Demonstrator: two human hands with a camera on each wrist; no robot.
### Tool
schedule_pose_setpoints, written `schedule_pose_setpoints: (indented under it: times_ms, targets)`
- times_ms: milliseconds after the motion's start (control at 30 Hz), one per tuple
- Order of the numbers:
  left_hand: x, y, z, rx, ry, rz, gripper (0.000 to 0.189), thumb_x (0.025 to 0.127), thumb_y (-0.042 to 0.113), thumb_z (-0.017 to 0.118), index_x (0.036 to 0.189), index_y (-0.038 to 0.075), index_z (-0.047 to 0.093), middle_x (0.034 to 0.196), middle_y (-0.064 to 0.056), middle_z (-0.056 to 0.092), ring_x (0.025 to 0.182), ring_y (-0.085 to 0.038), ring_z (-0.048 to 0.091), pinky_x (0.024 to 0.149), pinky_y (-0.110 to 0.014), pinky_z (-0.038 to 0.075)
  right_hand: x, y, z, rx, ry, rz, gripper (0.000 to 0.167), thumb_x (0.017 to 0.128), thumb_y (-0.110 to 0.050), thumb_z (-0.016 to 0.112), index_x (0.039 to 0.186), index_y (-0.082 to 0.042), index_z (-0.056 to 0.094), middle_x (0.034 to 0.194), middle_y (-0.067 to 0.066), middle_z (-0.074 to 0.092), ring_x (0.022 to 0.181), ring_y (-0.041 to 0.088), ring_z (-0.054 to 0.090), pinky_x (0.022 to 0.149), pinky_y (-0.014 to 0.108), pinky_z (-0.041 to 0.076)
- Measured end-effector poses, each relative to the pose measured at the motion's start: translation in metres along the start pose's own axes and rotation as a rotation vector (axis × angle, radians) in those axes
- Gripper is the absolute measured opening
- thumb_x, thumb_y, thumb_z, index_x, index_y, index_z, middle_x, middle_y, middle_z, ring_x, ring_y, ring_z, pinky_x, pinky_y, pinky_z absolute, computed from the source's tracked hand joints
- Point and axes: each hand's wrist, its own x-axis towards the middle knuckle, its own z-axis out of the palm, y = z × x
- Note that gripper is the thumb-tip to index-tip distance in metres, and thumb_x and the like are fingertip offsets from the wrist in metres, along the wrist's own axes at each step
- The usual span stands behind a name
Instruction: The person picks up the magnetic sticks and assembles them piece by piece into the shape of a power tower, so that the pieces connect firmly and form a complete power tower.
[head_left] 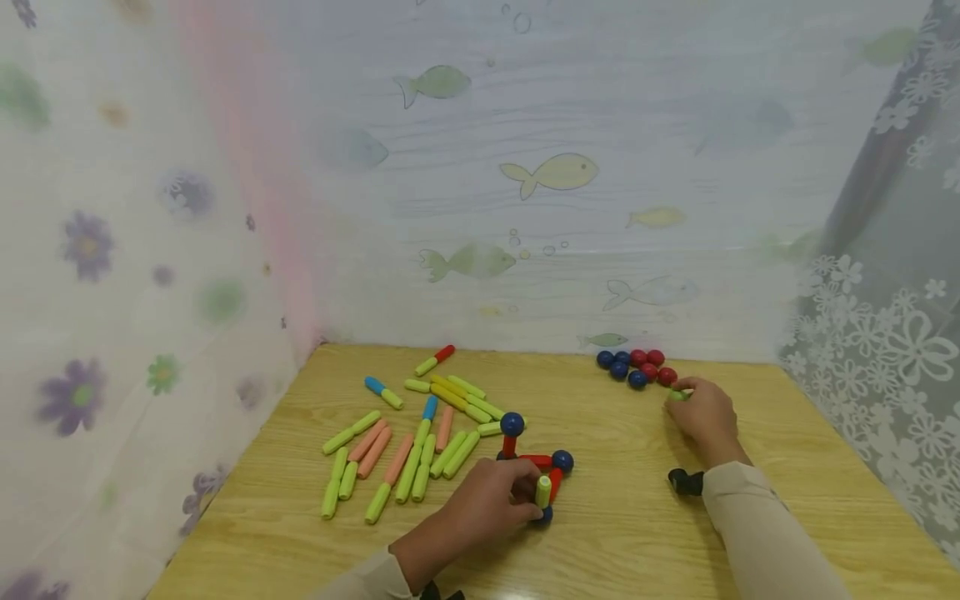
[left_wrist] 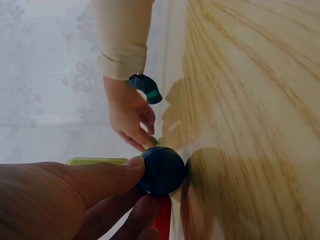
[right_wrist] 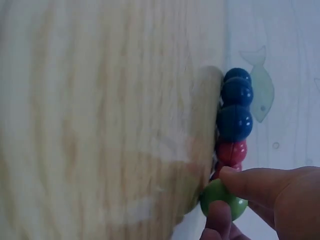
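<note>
My left hand [head_left: 491, 498] pinches a blue ball [left_wrist: 164, 171] at the near corner of a small structure. This structure joins blue balls [head_left: 562, 461] with red rods [head_left: 536, 460] lying low over the table. A yellow-green rod [head_left: 543, 490] stands up from the gripped ball, and a red rod [head_left: 510, 447] topped by another blue ball [head_left: 512, 423] rises at the far-left corner. Off to the right, my right hand [head_left: 705, 417] holds a green ball [right_wrist: 220, 199] between thumb and fingers, beside the red balls [right_wrist: 232, 152].
Dark blue balls [head_left: 618, 370] cluster with red ones at the table's back edge. Several yellow-green rods [head_left: 461, 454] and orange rods [head_left: 375, 452] lie left of the structure. A patterned curtain [head_left: 555, 250] hangs behind the wooden table [head_left: 615, 533].
</note>
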Motion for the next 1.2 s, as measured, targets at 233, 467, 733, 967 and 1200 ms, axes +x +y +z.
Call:
schedule_pose_setpoints:
  times_ms: [233, 467, 733, 967, 1200]
  targets:
    - [0.000, 0.001, 0.000, -0.013, -0.007, 0.000, 0.023, 0.087, 0.015, 0.085, 0.103, 0.020, 0.071, 0.092, 0.012, 0.076, 0.081, 0.007, 0.066, 0.073, -0.017, 0.054, -0.040, -0.030, 0.006, 0.119, -0.058, -0.182, 0.048, 0.100, -0.037, 0.068, 0.138, -0.009, 0.062, 0.131, 0.026, 0.063, 0.110, 0.042, 0.064, 0.076, 0.045, 0.056]
    - [0.003, -0.001, 0.001, 0.018, 0.001, -0.009, 0.023, 0.087, 0.016, 0.086, 0.104, 0.019, 0.072, 0.092, 0.012, 0.075, 0.079, 0.007, 0.064, 0.072, -0.017, 0.053, -0.092, -0.081, 0.010, 0.353, -0.208, -0.357, 0.044, 0.092, -0.044, 0.078, 0.123, -0.014, 0.069, 0.120, 0.009, 0.069, 0.099, 0.024, 0.068, 0.076, 0.033, 0.058]
    - [0.001, 0.000, 0.001, 0.043, 0.007, -0.008, 0.022, 0.087, 0.018, 0.085, 0.105, 0.020, 0.072, 0.091, 0.014, 0.073, 0.075, 0.006, 0.060, 0.068, -0.016, 0.051, -0.125, -0.105, 0.016, 0.530, -0.470, -0.597, 0.027, 0.095, -0.022, 0.078, 0.119, -0.012, 0.071, 0.112, 0.011, 0.071, 0.096, 0.020, 0.070, 0.079, 0.032, 0.061]
    - [0.001, 0.000, 0.000, 0.047, 0.005, -0.010, 0.025, 0.088, 0.018, 0.084, 0.111, 0.019, 0.073, 0.092, 0.015, 0.073, 0.075, 0.006, 0.061, 0.067, -0.017, 0.051, -0.136, -0.111, 0.020, 0.492, -0.497, -0.677, 0.025, 0.095, -0.025, 0.078, 0.118, -0.017, 0.072, 0.111, 0.005, 0.072, 0.096, 0.015, 0.069, 0.079, 0.032, 0.061]
    - [-0.001, -0.001, 0.000, 0.056, 0.008, -0.002, 0.022, 0.088, 0.019, 0.084, 0.107, 0.020, 0.073, 0.087, 0.015, 0.071, 0.072, 0.006, 0.059, 0.065, -0.017, 0.050, -0.139, -0.113, 0.026, 0.471, -0.479, -0.705, 0.023, 0.094, -0.025, 0.079, 0.114, -0.019, 0.073, 0.107, 0.002, 0.073, 0.092, 0.015, 0.068, 0.076, 0.031, 0.060]
